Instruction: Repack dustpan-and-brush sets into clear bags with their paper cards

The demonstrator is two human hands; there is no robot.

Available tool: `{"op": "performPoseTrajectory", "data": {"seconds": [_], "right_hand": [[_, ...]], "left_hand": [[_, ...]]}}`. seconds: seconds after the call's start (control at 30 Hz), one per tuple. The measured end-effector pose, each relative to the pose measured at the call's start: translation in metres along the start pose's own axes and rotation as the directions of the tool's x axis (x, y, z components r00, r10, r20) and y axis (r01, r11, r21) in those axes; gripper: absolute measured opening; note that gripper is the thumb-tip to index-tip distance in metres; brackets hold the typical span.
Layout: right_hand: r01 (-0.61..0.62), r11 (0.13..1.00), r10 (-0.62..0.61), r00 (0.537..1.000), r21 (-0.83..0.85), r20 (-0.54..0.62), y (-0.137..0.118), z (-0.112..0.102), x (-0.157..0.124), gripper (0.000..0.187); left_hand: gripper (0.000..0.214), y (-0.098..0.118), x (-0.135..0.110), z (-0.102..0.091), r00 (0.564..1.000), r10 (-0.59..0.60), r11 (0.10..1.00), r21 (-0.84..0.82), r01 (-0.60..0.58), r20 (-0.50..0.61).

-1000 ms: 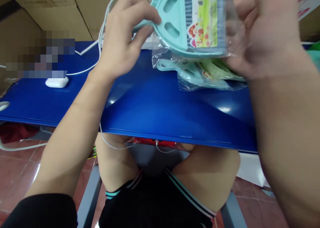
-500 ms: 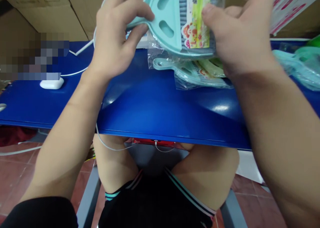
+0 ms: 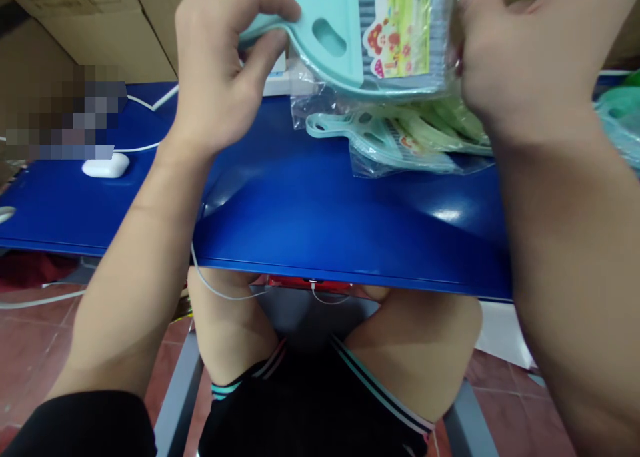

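Observation:
I hold up a pale teal plastic dustpan set (image 3: 345, 30) wrapped in a clear bag with a green and red label, above the blue table (image 3: 310, 203). My left hand (image 3: 220, 70) pinches its handle between thumb and fingers. My right hand (image 3: 515, 50) is closed on the crinkled bag at the set's right side. Below it, several more bagged teal and green dustpan sets (image 3: 400, 140) lie stacked flat on the table.
A white earbud case (image 3: 106, 166) and a white cable (image 3: 150, 103) lie at the table's left. Cardboard boxes (image 3: 100, 17) stand behind. More bagged teal items (image 3: 620, 123) sit at the far right. My knees show under the table's front edge, above the red tiled floor.
The held set has risen slightly toward the top of the view. My right hand has shifted from the label's front to the bag's right edge.

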State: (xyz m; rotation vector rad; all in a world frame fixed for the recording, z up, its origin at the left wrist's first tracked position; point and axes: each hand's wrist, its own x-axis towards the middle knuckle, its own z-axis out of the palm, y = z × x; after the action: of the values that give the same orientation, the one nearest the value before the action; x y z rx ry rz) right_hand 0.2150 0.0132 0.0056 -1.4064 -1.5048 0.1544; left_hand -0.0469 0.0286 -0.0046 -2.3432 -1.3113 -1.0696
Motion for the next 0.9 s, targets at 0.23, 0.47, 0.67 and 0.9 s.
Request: {"op": "performPoseTrajectory", "data": {"seconds": [0.23,0.47,0.67,0.9], "right_hand": [[0.079,0.950,-0.060,0.996,-0.303,0.071,0.002,-0.005,0.001,0.041],[0.072,0.914,-0.014,0.989,-0.400,0.147,-0.004,-0.012,-0.002,0.039],[0.186,0.941,-0.145,0.977,-0.284,0.157,0.009,-0.015,0.003,0.032],[-0.112,0.973,0.090,0.989,0.199,0.117,-0.001,-0.006,0.003,0.042]], "left_hand": [[0.032,-0.003,0.000,-0.002,0.997,0.063,0.996,0.063,-0.060,-0.037],[0.033,-0.004,0.000,-0.001,0.993,0.093,0.996,0.020,-0.092,-0.075],[0.035,-0.009,0.001,0.004,0.985,0.167,0.986,0.023,-0.166,-0.052],[0.043,-0.023,0.007,0.006,0.962,0.274,0.951,-0.142,-0.273,-0.013]]}}
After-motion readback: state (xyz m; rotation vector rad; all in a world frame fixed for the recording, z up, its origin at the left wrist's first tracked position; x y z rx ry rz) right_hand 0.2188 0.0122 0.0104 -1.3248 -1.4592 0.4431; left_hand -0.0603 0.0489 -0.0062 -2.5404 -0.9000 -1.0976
